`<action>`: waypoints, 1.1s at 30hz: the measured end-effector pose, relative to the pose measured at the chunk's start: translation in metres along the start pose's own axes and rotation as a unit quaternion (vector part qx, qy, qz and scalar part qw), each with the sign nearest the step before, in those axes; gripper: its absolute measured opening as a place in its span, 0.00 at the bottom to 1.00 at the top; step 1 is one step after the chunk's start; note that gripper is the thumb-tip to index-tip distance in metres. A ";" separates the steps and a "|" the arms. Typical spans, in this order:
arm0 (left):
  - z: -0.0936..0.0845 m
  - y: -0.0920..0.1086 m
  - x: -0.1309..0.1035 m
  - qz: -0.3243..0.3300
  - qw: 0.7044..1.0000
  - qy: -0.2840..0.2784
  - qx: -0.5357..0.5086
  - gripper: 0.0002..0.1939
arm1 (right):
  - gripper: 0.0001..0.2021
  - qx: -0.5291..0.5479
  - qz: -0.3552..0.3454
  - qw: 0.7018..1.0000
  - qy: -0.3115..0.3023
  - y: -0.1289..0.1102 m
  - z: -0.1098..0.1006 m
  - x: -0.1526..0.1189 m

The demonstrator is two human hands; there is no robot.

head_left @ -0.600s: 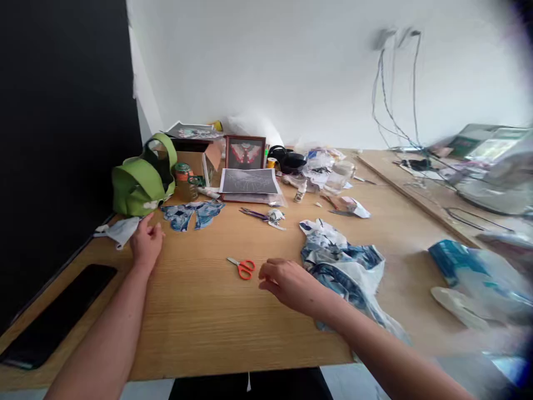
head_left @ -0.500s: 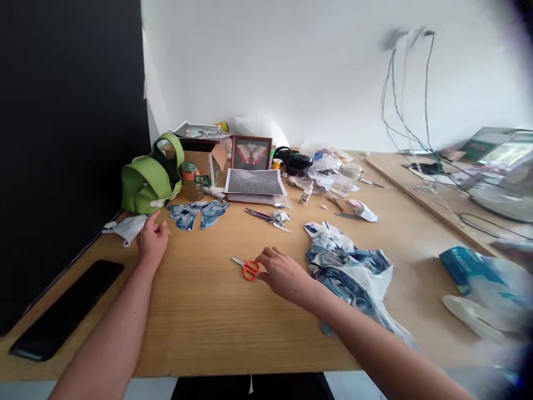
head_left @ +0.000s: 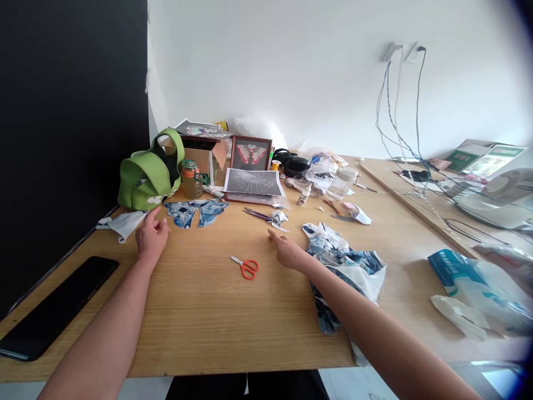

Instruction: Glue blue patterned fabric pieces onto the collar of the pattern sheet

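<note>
Scissors lie on table, between our hands. Right of scissors, our right hand points index finger forward; others partly hidden, grip we cannot tell. Left of scissors, our left hand, empty, fingers loosely apart, near cutout.

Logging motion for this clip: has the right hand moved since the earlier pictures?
Yes; against the orange-handled scissors, the right hand has moved away, toward the white wall.
</note>
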State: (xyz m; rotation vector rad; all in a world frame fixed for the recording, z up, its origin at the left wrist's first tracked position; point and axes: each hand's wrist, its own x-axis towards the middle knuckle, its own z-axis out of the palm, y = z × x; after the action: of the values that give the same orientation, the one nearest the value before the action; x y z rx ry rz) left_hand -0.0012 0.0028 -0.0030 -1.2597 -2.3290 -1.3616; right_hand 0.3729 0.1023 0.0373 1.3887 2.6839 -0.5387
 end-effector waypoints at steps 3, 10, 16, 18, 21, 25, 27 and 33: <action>0.000 0.000 0.000 -0.003 1.000 0.004 -0.004 0.27 | 0.29 0.033 0.022 0.999 -0.012 0.000 -0.016 -0.007; 0.000 0.001 0.000 -0.002 1.000 0.004 -0.009 0.26 | 0.19 0.090 0.021 0.995 -0.030 0.007 -0.054 -0.033; -0.002 0.003 0.001 0.000 1.000 0.016 -0.004 0.25 | 0.27 0.076 -0.029 0.995 -0.051 0.001 -0.025 -0.046; -0.002 0.002 0.001 0.002 1.000 0.014 -0.003 0.25 | 0.29 0.068 -0.067 0.994 -0.060 -0.005 -0.019 -0.062; 0.000 -0.001 0.001 0.006 1.000 0.012 -0.006 0.25 | 0.26 0.063 -0.121 0.983 -0.124 -0.013 -0.028 -0.102; 0.002 -0.006 0.002 0.011 1.000 0.010 -0.007 0.25 | 0.23 0.073 -0.115 0.902 -0.410 -0.018 -0.058 -0.159; 0.004 -0.007 0.002 0.013 1.000 0.009 -0.003 0.24 | 0.21 0.016 -0.115 0.920 -0.375 -0.017 -0.063 -0.173; 0.005 -0.007 0.003 0.021 1.000 0.014 0.012 0.23 | 0.20 0.085 -0.136 0.976 -0.147 -0.014 -0.025 -0.168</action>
State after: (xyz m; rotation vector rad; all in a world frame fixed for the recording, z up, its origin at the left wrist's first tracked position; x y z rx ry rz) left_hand -0.0068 0.0066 -0.0082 -1.2675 -2.2794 -1.3268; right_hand 0.4635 -0.0273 0.1016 0.8853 2.6420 -0.9346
